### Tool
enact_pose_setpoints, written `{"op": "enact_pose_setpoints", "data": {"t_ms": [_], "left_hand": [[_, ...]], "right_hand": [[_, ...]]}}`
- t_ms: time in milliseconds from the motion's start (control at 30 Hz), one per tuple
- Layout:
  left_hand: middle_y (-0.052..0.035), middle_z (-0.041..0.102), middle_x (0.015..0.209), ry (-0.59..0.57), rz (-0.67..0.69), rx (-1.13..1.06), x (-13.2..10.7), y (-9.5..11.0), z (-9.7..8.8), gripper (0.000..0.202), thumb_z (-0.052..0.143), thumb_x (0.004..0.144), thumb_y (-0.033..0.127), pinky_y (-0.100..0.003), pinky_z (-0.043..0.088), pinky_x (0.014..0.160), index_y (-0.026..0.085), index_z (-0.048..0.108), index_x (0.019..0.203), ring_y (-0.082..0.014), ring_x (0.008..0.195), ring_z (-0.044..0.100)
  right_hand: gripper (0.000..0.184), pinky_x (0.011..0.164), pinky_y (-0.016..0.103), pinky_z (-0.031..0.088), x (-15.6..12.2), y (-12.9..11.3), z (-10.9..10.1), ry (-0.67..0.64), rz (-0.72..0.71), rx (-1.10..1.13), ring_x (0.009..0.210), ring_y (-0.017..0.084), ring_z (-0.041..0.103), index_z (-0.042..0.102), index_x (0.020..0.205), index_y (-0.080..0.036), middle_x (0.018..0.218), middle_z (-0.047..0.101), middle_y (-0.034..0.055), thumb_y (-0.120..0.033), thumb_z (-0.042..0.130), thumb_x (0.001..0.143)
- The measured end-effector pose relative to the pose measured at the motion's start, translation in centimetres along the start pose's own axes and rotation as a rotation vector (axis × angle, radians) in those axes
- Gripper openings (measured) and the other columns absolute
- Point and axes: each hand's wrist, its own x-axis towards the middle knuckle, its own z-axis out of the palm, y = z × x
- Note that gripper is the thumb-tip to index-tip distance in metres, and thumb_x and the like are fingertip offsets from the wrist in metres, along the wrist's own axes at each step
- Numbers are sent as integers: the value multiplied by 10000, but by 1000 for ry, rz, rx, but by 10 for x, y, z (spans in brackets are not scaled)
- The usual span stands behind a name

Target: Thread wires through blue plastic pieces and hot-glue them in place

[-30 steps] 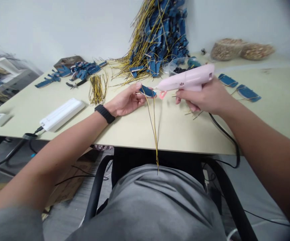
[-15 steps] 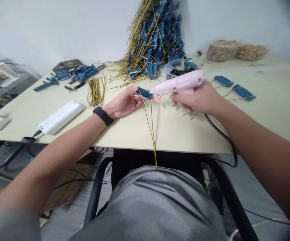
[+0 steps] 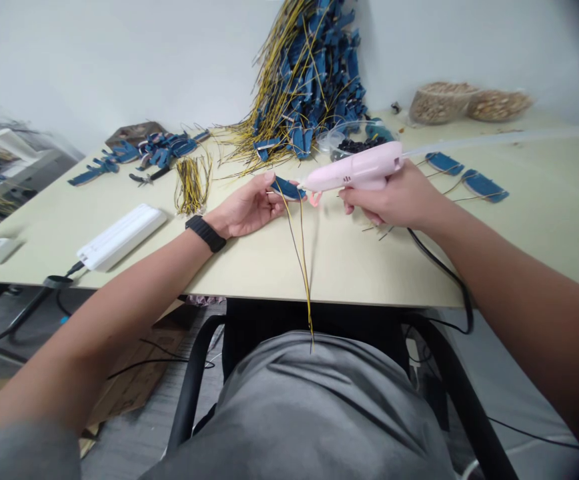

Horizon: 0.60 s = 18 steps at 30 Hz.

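My left hand (image 3: 247, 207) pinches a small blue board (image 3: 287, 189) just above the table (image 3: 319, 253); thin yellow and black wires (image 3: 302, 267) trail from the board over the table's front edge to my lap. My right hand (image 3: 394, 199) grips a pink glue gun (image 3: 357, 170), whose nozzle touches the board's right end. A clear glue stick (image 3: 494, 140) juts from the back of the gun. A black cord (image 3: 444, 273) runs from the gun off the table edge.
A tall heap of blue boards with yellow wires (image 3: 309, 73) leans at the wall. More boards (image 3: 154, 147), pliers (image 3: 147, 177), a wire bundle (image 3: 192, 183) and a white power strip (image 3: 122, 237) lie left. Two finished boards (image 3: 464, 175) and two bags (image 3: 464, 103) lie right.
The glue gun has dropped lower and moved left with my right hand, its nozzle now at the board. My left hand has barely shifted.
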Motion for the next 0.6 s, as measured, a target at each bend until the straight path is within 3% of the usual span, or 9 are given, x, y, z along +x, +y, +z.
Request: {"op": "enact_pose_setpoints", "data": {"t_ms": [200,333,600], "left_hand": [[-74,920,932,-17,-10,-1,1,0,-2,320,1058,1112,367,-160,635,718,119,921,963,-83,681,768],[-76,920,948,-19,-20,7,1,0,-2,304,1069,1102,380,-165,632,720,116,937,1027,-88,704,776],[-68,903,922,-17,-20,3,0,1,0,341,1067,1106,407,-157,639,728,100,936,1039,-86,711,783]], "right_hand": [[112,617,388,527,0,-1,0,2,-6,-7,634,243,655,806,981,-285,607,659,4,-196,874,979],[201,638,388,533,1,-1,0,-8,5,-37,621,218,635,762,858,-285,632,663,15,-178,871,989],[266,660,389,547,2,1,-1,-19,17,-68,627,228,642,734,792,-274,614,654,29,-206,882,1001]]}}
